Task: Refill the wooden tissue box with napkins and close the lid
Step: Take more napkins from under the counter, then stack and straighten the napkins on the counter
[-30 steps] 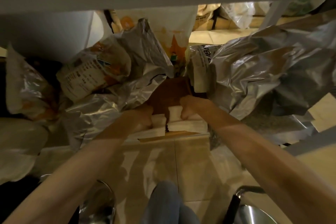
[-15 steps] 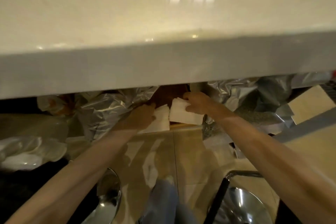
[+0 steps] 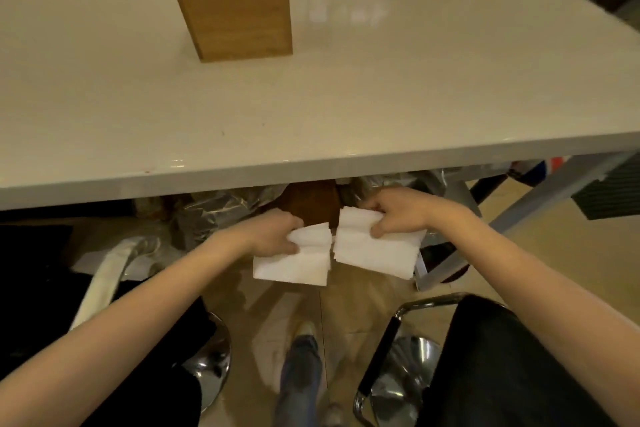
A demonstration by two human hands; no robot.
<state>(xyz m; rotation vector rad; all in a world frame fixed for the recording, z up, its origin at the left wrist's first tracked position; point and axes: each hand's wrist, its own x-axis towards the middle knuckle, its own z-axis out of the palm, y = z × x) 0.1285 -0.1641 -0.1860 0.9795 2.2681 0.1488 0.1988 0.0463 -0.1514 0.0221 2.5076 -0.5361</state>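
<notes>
The wooden tissue box (image 3: 239, 14) stands on the white table (image 3: 381, 87) at the far left of centre, its lid raised upright at the back and the inside open. Below the table's front edge, my left hand (image 3: 277, 232) grips one stack of white napkins (image 3: 294, 260). My right hand (image 3: 398, 213) grips a second stack of white napkins (image 3: 377, 250). The two stacks hang side by side, almost touching, over the floor.
Under the table lie crumpled silver bags (image 3: 214, 215) and a brown carton (image 3: 311, 204). A black chair with a chrome frame (image 3: 485, 357) stands at the right, a chrome stool base (image 3: 211, 371) at the left. The table's metal leg (image 3: 540, 201) slants at the right.
Both hands have pulled the napkin stacks out from among the bags under the table and toward me. The view has risen from below the table to above it, showing the box.
</notes>
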